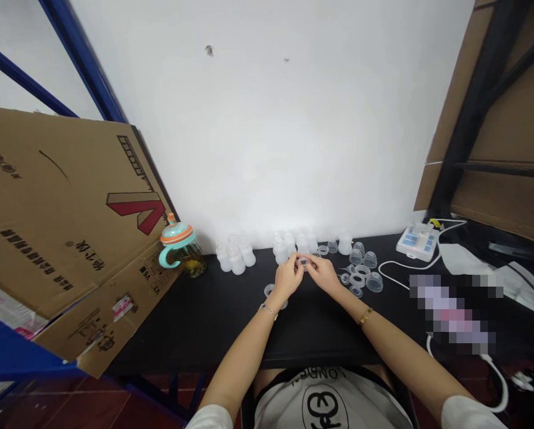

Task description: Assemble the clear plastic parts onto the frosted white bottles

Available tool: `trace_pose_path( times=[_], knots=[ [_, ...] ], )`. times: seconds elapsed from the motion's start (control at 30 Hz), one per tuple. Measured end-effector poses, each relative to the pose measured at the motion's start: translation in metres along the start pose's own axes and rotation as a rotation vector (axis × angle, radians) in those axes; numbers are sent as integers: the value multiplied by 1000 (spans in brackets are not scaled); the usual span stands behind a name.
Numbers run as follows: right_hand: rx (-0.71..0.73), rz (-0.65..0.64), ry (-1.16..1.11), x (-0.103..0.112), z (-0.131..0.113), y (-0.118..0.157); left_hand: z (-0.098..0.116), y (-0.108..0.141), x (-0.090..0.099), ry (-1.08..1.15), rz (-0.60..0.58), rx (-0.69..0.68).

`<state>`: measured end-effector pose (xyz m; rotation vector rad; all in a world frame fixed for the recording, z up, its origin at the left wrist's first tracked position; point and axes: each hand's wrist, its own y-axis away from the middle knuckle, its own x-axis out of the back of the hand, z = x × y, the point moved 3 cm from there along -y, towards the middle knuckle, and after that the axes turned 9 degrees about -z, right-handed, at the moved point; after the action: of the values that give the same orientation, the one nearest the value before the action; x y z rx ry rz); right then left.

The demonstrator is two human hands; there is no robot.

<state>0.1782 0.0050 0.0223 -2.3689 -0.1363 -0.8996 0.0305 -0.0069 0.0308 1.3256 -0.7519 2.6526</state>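
My left hand [289, 276] and my right hand [321, 271] meet over the middle of the black table. Between their fingertips they pinch a small clear ring-like piece [303, 261], partly covered by the fingers. Below my left wrist lie clear plastic rings [269, 289], half hidden by the arm. Just right of my right hand are several loose clear rings [360, 279] and clear dome caps [374, 282]. Behind the hands stand several white baby bottles [279, 246], and another group of assembled bottles [236, 261] is further left.
A teal-lidded pitcher [177, 247] with dark contents stands at the left beside a large cardboard box [70, 226]. To the right are a white power strip [416, 241] with cables, white paper [461, 262] and a blurred-out object [455, 313]. A white wall rises behind the black table [195, 322].
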Motion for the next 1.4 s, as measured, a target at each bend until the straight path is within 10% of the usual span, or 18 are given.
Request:
trace_pose_path(
  times=[1.4],
  knots=[
    [-118,73,-131,-4,17,-1,5,2,-2,-4,-45,-70]
  ],
)
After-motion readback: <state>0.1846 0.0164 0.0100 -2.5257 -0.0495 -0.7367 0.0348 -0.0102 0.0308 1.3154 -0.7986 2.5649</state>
